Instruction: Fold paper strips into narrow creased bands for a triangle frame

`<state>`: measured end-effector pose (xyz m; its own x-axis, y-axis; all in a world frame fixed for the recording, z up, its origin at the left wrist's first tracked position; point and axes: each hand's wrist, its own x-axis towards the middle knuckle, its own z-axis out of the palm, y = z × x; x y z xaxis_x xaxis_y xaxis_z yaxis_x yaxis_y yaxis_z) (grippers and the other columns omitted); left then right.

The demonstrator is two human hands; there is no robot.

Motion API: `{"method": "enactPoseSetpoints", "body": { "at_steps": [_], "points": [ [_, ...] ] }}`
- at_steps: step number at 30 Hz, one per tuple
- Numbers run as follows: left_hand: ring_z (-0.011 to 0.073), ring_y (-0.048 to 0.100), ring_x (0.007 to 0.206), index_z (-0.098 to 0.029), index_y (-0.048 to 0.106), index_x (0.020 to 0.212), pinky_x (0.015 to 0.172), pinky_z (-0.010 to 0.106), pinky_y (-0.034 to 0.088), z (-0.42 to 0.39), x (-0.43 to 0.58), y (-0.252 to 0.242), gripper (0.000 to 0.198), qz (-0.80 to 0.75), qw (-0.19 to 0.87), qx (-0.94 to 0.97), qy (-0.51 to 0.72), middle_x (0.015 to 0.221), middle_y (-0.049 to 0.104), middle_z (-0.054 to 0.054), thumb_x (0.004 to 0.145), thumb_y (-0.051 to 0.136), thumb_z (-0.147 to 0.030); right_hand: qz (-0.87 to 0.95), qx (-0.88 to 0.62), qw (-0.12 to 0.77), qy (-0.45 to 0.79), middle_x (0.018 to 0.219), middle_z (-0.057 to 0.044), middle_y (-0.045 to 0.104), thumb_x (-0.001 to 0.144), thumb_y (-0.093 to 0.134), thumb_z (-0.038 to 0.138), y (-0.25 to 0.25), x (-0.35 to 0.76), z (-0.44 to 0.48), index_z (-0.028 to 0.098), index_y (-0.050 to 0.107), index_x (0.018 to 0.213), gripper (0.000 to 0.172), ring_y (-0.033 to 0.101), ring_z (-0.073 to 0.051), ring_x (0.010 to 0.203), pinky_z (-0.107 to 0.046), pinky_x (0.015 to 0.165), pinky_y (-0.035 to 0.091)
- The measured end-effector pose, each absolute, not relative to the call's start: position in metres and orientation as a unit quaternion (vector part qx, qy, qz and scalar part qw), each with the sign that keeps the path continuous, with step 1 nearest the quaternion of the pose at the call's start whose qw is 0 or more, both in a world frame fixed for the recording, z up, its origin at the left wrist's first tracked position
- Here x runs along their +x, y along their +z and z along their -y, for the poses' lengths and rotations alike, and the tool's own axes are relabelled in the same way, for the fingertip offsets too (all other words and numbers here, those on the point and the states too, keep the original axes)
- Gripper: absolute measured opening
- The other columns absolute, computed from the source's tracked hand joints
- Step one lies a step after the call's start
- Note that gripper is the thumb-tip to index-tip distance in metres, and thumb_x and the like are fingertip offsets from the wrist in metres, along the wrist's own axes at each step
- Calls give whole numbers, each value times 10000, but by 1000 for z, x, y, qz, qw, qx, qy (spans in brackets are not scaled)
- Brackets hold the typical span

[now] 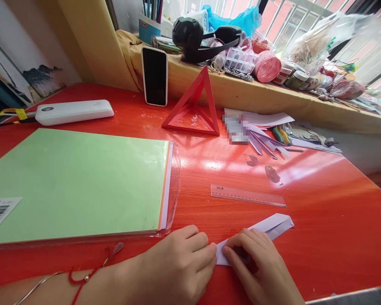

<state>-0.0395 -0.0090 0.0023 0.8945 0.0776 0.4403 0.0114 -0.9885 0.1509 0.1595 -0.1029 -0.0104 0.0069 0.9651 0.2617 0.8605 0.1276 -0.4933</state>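
Observation:
A narrow folded strip of pale lilac paper [274,224] lies slantwise on the red table near its front. My right hand [257,262] is closed over the middle of the strip, thumb and fingers pinching it. At the strip's lower left end is my left hand [186,260], its fingers curled and touching the paper; the fingertips are hidden behind the knuckles. Just beyond the strip rests a clear plastic ruler [248,195]. Farther back stands an open red folded-paper pyramid frame [190,123].
A clear-wrapped stack of coloured paper, green on top [79,182], covers the left of the red table [320,237]. Behind it are a white power bank [76,112] and an upright phone [155,76]. Lilac paper pieces [266,137] and pliers [281,134] lie at back right, below a cluttered sill [190,70].

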Motion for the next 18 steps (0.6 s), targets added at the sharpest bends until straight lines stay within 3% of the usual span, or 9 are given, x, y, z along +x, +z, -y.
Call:
{"method": "enactPoseSetpoints", "body": {
  "at_steps": [9,18],
  "points": [
    [188,388,608,-133,639,742,551,342,376,7,-36,2,174,-15,68,973,222,767,586,65,824,512,-47,686,-672,262,100,730,18,634,1018,474,351,-9,158,104,261,587,803,259,580,-194,696,-313,681,430],
    [193,397,617,-124,665,753,545,342,377,7,-37,6,167,-15,51,974,222,791,616,78,819,528,-55,722,-641,253,54,651,29,643,1024,450,364,6,157,93,252,577,751,322,605,-167,584,-282,575,457]
  ]
}}
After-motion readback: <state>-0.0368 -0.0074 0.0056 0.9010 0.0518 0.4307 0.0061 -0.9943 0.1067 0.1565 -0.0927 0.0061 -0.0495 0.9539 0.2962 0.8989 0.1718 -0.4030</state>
